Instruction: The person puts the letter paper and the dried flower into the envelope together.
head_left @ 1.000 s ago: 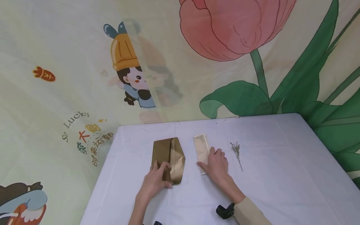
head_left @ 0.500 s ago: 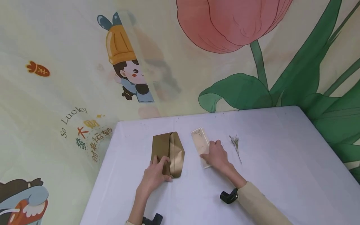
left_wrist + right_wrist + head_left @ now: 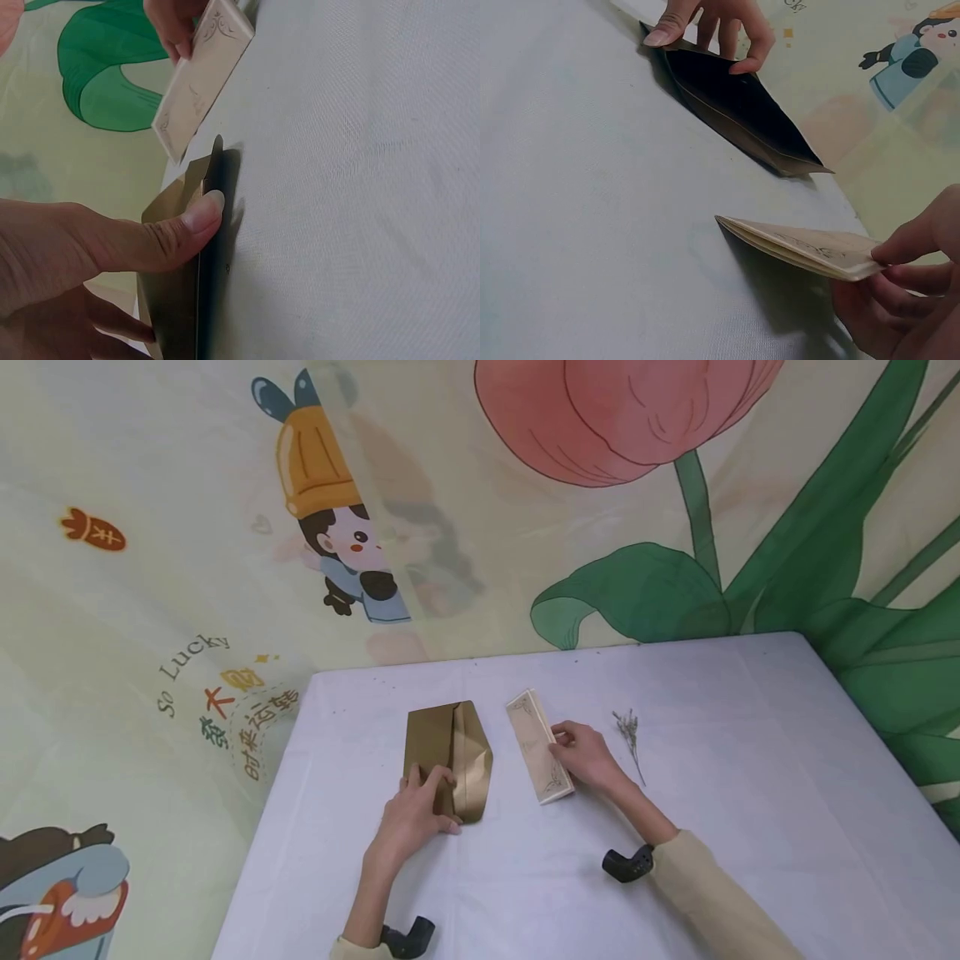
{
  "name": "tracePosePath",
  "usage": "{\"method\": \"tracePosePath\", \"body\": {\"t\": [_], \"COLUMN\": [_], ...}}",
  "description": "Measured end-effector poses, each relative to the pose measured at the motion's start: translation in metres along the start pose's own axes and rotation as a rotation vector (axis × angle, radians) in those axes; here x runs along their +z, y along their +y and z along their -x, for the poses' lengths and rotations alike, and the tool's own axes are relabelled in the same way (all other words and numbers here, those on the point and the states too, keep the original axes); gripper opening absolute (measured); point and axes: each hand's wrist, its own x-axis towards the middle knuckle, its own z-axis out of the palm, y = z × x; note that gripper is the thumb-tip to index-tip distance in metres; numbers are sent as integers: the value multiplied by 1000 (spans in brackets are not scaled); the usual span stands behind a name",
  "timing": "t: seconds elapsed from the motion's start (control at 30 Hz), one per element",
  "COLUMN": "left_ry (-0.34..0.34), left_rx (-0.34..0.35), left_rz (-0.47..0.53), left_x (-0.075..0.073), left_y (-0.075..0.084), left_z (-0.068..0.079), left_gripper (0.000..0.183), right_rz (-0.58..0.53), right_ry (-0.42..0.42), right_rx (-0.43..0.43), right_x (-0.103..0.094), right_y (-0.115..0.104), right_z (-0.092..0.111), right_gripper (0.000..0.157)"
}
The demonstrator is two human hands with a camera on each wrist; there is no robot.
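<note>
A gold-brown envelope (image 3: 431, 743) lies on the table with its flap to the right. My left hand (image 3: 412, 810) holds it at its near end, thumb on the edge and a bent finger at the mouth. In the right wrist view the envelope's mouth gapes, showing a dark inside (image 3: 735, 97). To the right, my right hand (image 3: 588, 756) pinches a folded cream card (image 3: 536, 747) by its right long edge, thumb on top. The card, printed with scroll ornaments, is tilted, and its layered edges show in the right wrist view.
A small sprig of dried flowers (image 3: 630, 739) lies right of the right hand. A white cloth covers the table (image 3: 712, 718). Behind it hangs a printed fabric backdrop (image 3: 465, 510). Black wrist cameras (image 3: 628, 864) are worn on both wrists.
My right hand has gone from resting over the card's lower right side to pinching its edge, and the card has turned and tilted. The left hand stays on the envelope. The head view has shifted.
</note>
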Motion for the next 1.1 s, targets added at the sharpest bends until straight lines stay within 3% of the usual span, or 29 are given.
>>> {"method": "tracePosePath", "body": {"t": [0.33,0.53,1.1], "left_ry": [-7,2,11], "left_rx": [-13,-11,-17], "left_rz": [0,-10,-17], "left_x": [2,2,2], "left_y": [1,1,1], "left_z": [2,1,1], "left_gripper": [65,65,67], "right_rz": [-305,-445,-548], "right_ry": [-187,-276,-371], "right_rx": [77,67,6], "right_x": [-9,-13,-3], "right_y": [14,17,13], "right_z": [5,7,2], "right_gripper": [44,47,52]}}
